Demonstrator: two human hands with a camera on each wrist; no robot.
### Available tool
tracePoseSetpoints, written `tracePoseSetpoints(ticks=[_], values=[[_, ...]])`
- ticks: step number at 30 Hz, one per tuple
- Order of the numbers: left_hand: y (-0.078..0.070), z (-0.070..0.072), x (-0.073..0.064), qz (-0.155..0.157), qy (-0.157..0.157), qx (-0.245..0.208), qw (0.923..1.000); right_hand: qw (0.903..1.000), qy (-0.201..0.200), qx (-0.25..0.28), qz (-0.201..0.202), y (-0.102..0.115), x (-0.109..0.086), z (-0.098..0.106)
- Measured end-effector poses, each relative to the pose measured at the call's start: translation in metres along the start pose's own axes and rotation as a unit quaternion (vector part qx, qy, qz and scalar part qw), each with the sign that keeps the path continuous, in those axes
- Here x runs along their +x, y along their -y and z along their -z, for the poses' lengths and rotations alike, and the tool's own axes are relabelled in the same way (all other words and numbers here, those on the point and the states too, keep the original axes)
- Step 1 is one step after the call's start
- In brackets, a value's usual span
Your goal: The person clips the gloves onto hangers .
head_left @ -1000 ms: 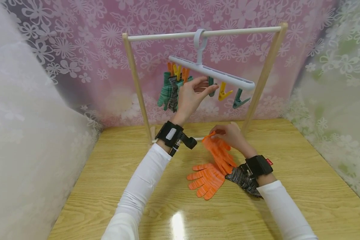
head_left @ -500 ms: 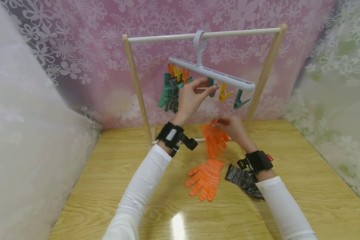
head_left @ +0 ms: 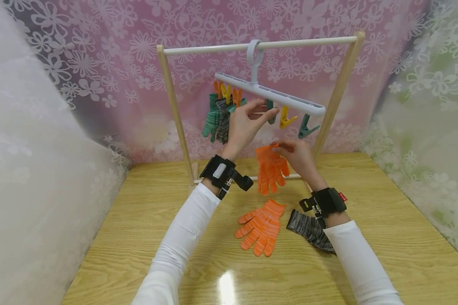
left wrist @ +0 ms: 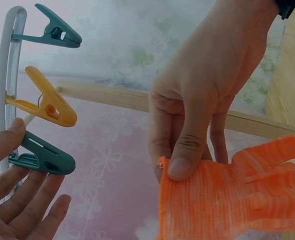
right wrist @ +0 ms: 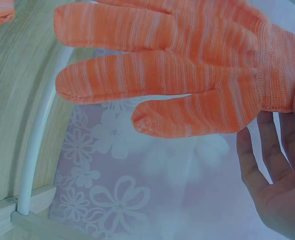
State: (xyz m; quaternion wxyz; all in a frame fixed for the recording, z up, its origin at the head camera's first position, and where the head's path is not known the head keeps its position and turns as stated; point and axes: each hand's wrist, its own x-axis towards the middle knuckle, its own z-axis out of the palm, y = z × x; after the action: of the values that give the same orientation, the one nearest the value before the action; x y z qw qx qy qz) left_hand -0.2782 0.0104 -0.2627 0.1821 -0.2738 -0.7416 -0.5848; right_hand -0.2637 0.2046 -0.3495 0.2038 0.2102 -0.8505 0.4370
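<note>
My left hand [head_left: 246,127] is raised under the light grey hanger [head_left: 271,94], pinching a dark green clothespin [left wrist: 50,156] between thumb and fingers. In the left wrist view its thumb lies on one arm of the clothespin. My right hand [head_left: 300,160] pinches the cuff of an orange knitted glove [head_left: 269,167], which hangs fingers down below the clothespin. The glove's fingers spread out in the right wrist view. A second orange glove [head_left: 262,228] lies flat on the table, and a dark grey mottled glove [head_left: 309,228] lies partly hidden under my right wrist.
The hanger hooks over the white rod of a wooden rack [head_left: 170,97]. On its left side, orange and yellow clothespins hold green [head_left: 211,120] and dark grey [head_left: 223,123] gloves. A yellow clothespin [head_left: 286,118] and another green clothespin [head_left: 307,127] hang at the right.
My right hand has lifted the orange glove off the table toward the clothespin, and it now hangs straight. The lower orange glove shifted slightly. My left hand has stayed at the clothespin.
</note>
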Motion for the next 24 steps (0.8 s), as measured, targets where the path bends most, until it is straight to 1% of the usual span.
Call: tracePoseSetpoints(ticks=[4,9,11,14,18,21,24], values=[[-0.001,-0.001,0.0,-0.004,-0.002,-0.002,1.0,0.9999,-0.008,-0.006,0.008,0.003,0.002,0.003],[-0.002,-0.002,0.0,-0.006,-0.011,0.0,0.9999,0.9994,-0.028,-0.018,0.011,0.007,0.006,0.006],[-0.003,-0.001,-0.001,-0.006,-0.013,-0.002,0.9999,0.9993,-0.035,-0.01,0.008,0.007,0.009,0.006],[-0.003,-0.001,0.0,-0.007,-0.014,-0.003,0.9999,0.9991,-0.039,0.019,-0.003,0.01,0.012,0.007],[-0.003,0.0,0.001,-0.009,-0.021,0.005,0.9997,0.998,-0.027,0.053,-0.019,0.015,0.017,0.009],[-0.004,0.001,0.002,-0.008,-0.025,0.007,0.9996,0.9973,-0.019,0.065,-0.027,0.02,0.02,0.011],[-0.005,0.001,0.004,-0.005,-0.028,0.006,0.9996,0.9954,-0.022,0.084,-0.041,0.024,0.023,0.012]])
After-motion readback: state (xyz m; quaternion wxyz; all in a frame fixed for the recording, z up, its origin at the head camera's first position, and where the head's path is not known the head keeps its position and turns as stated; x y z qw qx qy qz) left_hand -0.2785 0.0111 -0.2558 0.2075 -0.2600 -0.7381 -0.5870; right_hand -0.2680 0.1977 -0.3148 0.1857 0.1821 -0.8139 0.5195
